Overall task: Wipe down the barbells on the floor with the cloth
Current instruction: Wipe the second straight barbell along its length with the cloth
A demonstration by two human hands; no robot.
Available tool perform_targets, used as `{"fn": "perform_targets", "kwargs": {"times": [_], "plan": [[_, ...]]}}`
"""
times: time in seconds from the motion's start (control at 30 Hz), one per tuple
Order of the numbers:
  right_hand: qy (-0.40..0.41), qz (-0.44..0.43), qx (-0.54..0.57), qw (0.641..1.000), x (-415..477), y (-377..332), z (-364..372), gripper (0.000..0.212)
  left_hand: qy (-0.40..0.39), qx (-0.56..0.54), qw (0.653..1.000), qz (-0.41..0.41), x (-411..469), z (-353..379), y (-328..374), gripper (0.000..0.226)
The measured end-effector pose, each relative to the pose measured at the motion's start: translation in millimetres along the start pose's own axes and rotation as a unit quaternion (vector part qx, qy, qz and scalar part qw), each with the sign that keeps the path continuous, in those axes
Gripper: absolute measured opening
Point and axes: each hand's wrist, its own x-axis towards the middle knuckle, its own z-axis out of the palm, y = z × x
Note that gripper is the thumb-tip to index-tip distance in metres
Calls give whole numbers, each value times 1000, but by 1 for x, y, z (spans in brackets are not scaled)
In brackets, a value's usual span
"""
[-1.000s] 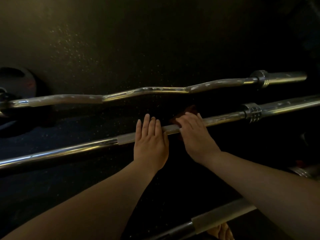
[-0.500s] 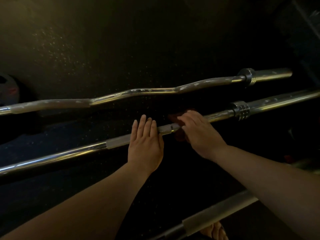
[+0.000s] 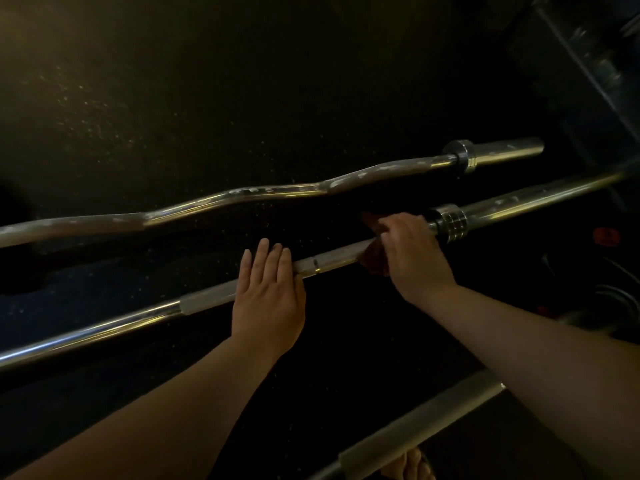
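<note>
A straight chrome barbell [image 3: 104, 327] lies slantwise on the dark floor. My left hand [image 3: 268, 299] rests flat on its knurled middle with straight fingers. My right hand [image 3: 412, 252] grips a dark reddish cloth [image 3: 372, 258] wrapped around the bar, just left of the ringed collar [image 3: 448, 221]. Most of the cloth is hidden under my fingers. Beyond it lies a curved curl bar [image 3: 242, 195] with worn patches and a sleeve at its right end.
A third bar [image 3: 415, 424] crosses the lower right, with toes [image 3: 408, 467] showing beside it. Dark rack parts [image 3: 588, 64] stand at the upper right. Cables and a small red object [image 3: 604, 235] lie at the right edge. Speckled rubber floor stretches behind the bars.
My right hand has slid the cloth along the straight bar to the right, up to the collar. My left hand stays flat on the bar. The view has shifted to the right.
</note>
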Motion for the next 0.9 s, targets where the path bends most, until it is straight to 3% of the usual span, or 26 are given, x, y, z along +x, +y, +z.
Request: {"fn": "perform_targets", "kwargs": {"times": [0.07,0.13,0.2,0.3,0.43,0.5,0.67,0.73,0.9], "plan": [[49,76,14,996,-1,-1,-1,35,5,16,1000,10,-1,3,-3,71],[41,92,17,995,-2,-19,5,40,15,18,1000,10,-1,4,-2,71],[2,31,41,999,-4,-29,10,42,18,15,1000,6,-1,5,0,73],[-48,-75,-21,996,-4,-7,0,48,33,6,999,12,0,5,0,73],[13,76,-37,996,-3,12,-10,61,30,7,999,21,-1,6,-6,72],[41,99,-6,994,-4,-9,-2,56,36,1,999,22,0,7,-5,71],[-20,-17,14,1000,-11,-7,1,51,38,7,999,17,-1,7,-2,73],[6,51,14,999,-10,5,-7,56,44,11,999,21,-1,7,-2,73],[77,184,160,967,-20,-32,1,52,57,13,998,21,0,11,-2,74]]}}
